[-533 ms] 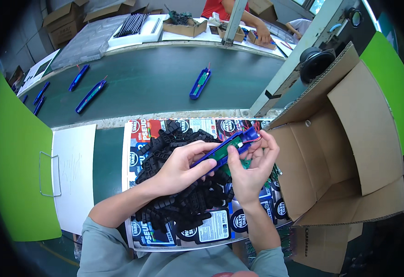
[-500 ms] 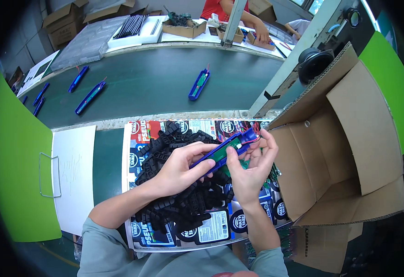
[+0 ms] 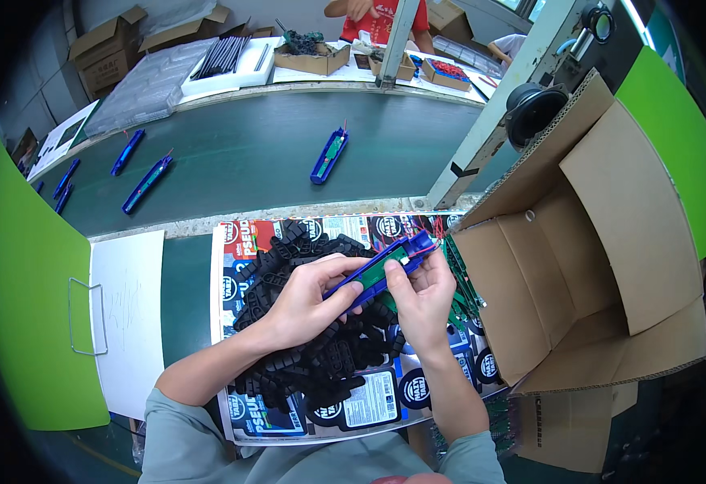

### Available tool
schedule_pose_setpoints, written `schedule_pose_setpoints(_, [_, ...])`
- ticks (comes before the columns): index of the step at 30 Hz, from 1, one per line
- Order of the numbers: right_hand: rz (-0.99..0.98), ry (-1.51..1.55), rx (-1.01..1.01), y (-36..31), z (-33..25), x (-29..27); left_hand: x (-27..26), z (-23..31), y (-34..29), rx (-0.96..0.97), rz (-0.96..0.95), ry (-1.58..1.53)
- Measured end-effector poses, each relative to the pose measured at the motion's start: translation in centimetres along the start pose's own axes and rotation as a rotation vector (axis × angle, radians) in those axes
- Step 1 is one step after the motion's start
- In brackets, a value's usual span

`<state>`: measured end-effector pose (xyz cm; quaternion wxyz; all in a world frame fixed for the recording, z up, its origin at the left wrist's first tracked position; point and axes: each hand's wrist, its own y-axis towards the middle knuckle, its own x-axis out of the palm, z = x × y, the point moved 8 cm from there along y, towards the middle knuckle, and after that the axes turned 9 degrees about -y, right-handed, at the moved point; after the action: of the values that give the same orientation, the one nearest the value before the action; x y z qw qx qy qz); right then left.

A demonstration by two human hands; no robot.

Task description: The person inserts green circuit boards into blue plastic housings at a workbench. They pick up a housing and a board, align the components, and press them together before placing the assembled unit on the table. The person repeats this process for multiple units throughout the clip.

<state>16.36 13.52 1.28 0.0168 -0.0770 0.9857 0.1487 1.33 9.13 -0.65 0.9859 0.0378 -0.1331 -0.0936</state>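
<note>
Nearest: left hand and right hand, both pinched shut on a blue casing with green board seated, held over black parts. Beyond: open carton; three more casings on the belt, many parts left unused.

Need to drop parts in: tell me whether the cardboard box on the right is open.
Open: the cardboard box lies tipped, flaps spread, bare inside showing.

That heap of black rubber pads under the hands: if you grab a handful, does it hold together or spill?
Likely spills: the black pads lie as a loose heap of separate pieces, not bound. Probably soft and light, since they sprawl unevenly over the printed sheet. Rolling seems unlikely; they look flat. The left hand rests on them.
</note>
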Motion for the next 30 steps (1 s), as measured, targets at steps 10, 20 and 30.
schedule_pose_setpoints(10, [-0.023, 0.050, -0.096, -0.1, 0.7, -0.3, -1.8, 3.0, -0.3, 0.092, 0.081, 0.034])
schedule_pose_setpoints(20, [-0.397, -0.789, -0.522, -2.6, 0.4, 5.0, -7.5, 6.4, 0.4, 0.206, 0.300, 0.123])
schedule_pose_setpoints(30, [-0.378, -0.774, -0.517, -3.1, 1.7, 5.3, -10.5, 2.7, 9.9, 0.129, 0.327, 0.537])
